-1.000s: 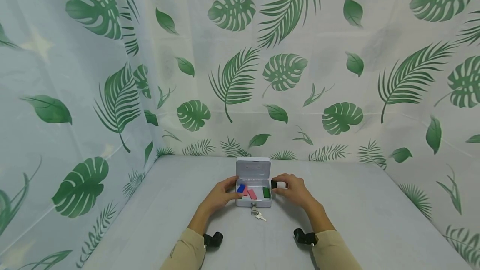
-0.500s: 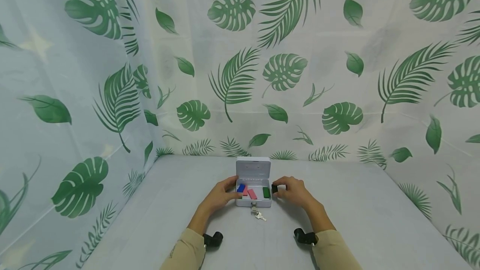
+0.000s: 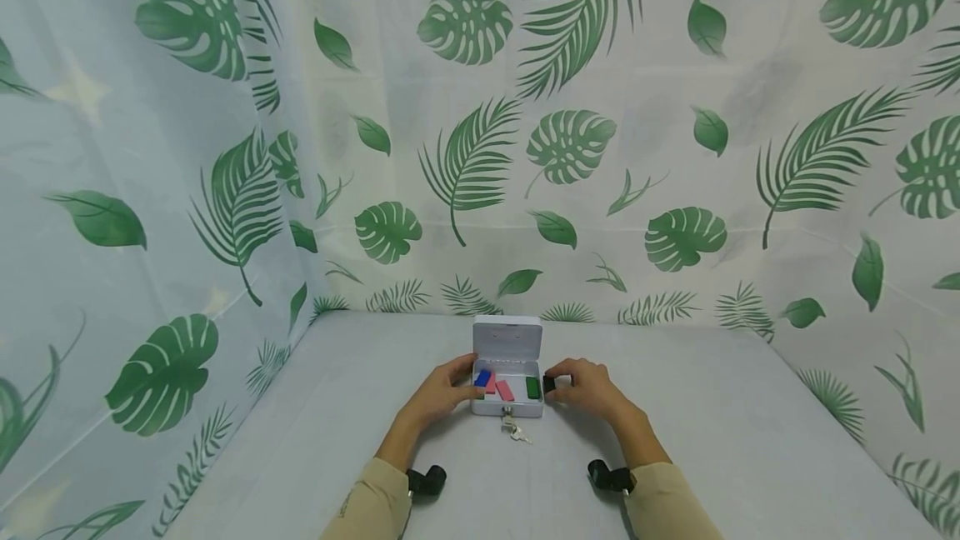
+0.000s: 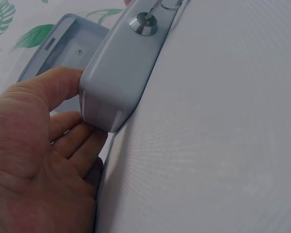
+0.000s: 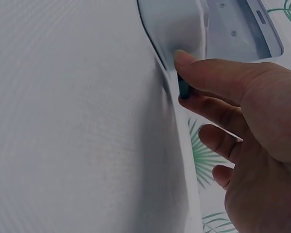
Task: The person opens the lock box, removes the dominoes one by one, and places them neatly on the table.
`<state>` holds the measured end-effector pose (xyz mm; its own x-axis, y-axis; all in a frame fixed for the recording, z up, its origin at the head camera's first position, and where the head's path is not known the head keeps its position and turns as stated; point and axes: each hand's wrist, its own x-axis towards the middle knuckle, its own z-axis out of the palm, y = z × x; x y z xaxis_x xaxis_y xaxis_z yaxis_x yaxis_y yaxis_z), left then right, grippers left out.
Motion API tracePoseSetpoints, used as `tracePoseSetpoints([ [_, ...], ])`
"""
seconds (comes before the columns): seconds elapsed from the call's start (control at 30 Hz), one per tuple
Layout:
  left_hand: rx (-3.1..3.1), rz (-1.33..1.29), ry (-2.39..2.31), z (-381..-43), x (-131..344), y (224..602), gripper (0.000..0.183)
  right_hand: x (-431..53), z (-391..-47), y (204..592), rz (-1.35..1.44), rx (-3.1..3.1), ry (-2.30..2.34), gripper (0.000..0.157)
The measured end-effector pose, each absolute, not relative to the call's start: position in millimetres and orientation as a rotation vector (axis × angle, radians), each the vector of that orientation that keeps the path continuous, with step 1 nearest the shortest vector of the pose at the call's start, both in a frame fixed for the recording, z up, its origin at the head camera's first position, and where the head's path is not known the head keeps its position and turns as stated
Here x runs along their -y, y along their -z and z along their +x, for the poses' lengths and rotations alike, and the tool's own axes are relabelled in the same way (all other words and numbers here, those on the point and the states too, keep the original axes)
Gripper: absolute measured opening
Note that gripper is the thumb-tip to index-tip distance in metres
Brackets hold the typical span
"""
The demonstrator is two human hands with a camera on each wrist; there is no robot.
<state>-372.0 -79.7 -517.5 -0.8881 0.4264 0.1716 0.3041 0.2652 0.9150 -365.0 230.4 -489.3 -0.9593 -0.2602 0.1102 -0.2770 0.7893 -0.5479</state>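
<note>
A small light-grey cash box [image 3: 506, 409] stands with its lid [image 3: 507, 340] raised. Its lock [image 4: 143, 23] is on the front wall. Inside lie a blue block [image 3: 482, 377], pink blocks [image 3: 505, 391] and a green block [image 3: 532, 387]. My left hand [image 3: 437, 390] holds the box's left end, thumb on the rim and fingers against the side. Just outside the right wall, my right hand [image 3: 588, 386] pinches a small dark block [image 5: 183, 87] between thumb and index finger. Its other fingers are loosely bent.
Keys [image 3: 517, 433] hang from the lock and lie on the white-covered table [image 3: 525, 490]. Leaf-patterned curtains [image 3: 480, 148] enclose the back and sides. Black wrist cameras [image 3: 427, 481] are strapped to both forearms.
The right hand's dark block has moved slightly down along the outside of the box's right wall. My left hand and the box stay in place.
</note>
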Motion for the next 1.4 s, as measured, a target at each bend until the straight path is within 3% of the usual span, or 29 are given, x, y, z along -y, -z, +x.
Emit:
tracePoseSetpoints([
  [1.4,-2.431,0.662,-1.672,-375.5,79.7,522.3,0.073,-226.6,-366.6,495.1,0.42,2.972,-0.788,0.037],
])
